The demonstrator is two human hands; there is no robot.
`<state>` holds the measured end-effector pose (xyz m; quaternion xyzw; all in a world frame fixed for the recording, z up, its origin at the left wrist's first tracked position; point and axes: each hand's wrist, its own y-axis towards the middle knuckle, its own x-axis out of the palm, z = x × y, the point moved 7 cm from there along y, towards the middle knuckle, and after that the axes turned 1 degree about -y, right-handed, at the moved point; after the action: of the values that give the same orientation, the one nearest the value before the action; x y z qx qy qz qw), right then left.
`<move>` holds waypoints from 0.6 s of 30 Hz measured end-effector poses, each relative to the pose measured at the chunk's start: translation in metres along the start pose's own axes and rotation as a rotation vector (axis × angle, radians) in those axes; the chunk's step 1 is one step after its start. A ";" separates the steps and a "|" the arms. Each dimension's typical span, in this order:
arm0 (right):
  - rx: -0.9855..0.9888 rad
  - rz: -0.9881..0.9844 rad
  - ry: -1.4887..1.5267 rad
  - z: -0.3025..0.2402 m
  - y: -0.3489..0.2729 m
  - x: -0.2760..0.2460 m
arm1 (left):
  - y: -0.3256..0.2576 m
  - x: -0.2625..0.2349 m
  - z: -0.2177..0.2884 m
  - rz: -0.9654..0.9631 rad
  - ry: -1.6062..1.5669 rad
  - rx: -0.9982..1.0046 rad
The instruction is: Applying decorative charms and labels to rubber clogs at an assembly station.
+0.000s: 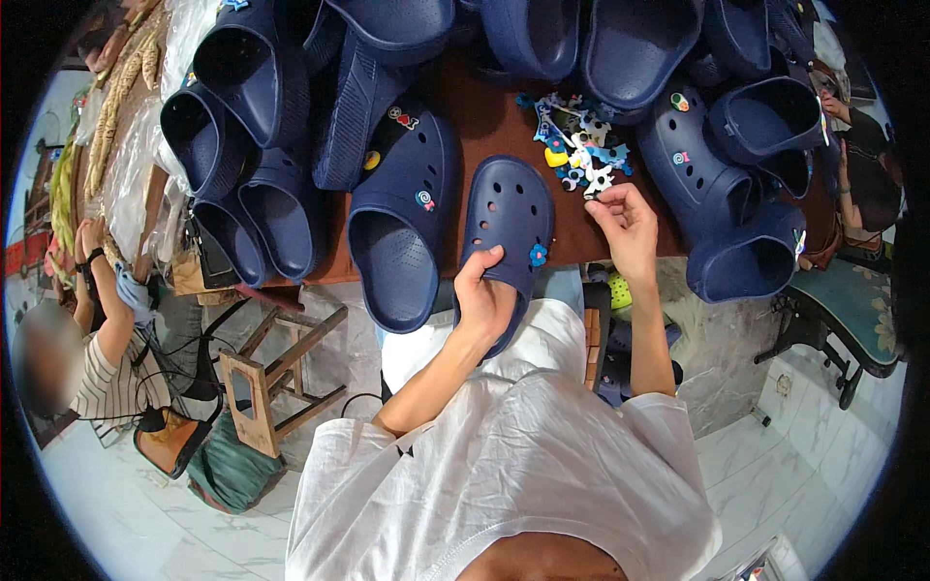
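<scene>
Basically, a reddish-brown tabletop [484,116] spans the top, crowded with navy-blue moulded clogs, many upturned or leaning on one another. Below it, left, stands a bare wooden stool [281,373]. Just left of centre, one navy clog with charms on its upper [412,155] lies sole down, opening toward the wearer. Right beside it, a navy perforated clog [509,208] sits at the table's near edge, heel end out over the wearer's lap. Hands apart: left hand [484,300] clamped on that clog at its opening, thumb on the upper, other fingers mostly hidden; right hand [628,228] at the multicoloured charm pile [579,145], thumb and fingertips at a small black-and-white charm [599,183], can't tell if gripped. Smallest: bright-blue flower-like charm [539,255] on the held clog's right side.
</scene>
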<state>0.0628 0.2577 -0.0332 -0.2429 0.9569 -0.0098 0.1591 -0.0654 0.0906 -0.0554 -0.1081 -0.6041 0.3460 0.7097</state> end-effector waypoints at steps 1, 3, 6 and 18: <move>-0.002 -0.001 0.001 -0.001 0.001 0.003 | 0.001 -0.002 -0.001 -0.013 0.005 -0.007; -0.011 -0.059 0.107 -0.007 0.003 0.019 | 0.002 -0.003 -0.002 -0.034 -0.003 -0.009; 0.008 -0.123 0.143 -0.014 0.004 0.039 | 0.004 -0.005 -0.004 -0.066 -0.017 -0.007; -0.073 -0.197 0.203 -0.041 -0.005 0.057 | -0.005 -0.011 -0.013 -0.098 0.007 -0.026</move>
<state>0.0047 0.2243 -0.0109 -0.3389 0.9393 -0.0148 0.0510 -0.0514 0.0840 -0.0644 -0.0886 -0.6108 0.3025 0.7263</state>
